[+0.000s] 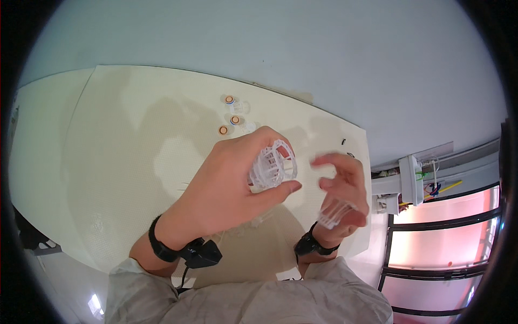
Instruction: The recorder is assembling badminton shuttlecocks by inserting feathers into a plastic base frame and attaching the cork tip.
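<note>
My left hand (pixel 226 175) is wrapped round a clear plastic cage-like piece (pixel 268 166) with thin ribs and a ring at its open end. To its right, my right hand (pixel 345 186) is raised above the table, slightly smeared by motion. Its thumb and forefinger are spread apart, while another clear ribbed plastic piece (pixel 333 214) rests against the palm, held by the lower fingers. The two hands do not touch. Beyond the left hand, several small round parts with orange-brown centres (pixel 234 120) stand on the table next to more clear plastic.
The cream table (pixel 124 178) runs up to a grey-blue wall (pixel 302 48). Small black bits (pixel 343 141) lie near its right edge. Further clear plastic pieces (pixel 261 220) lie below my left hand. On the right are a white fixture with wires (pixel 411 181) and a dark-framed window (pixel 437 243).
</note>
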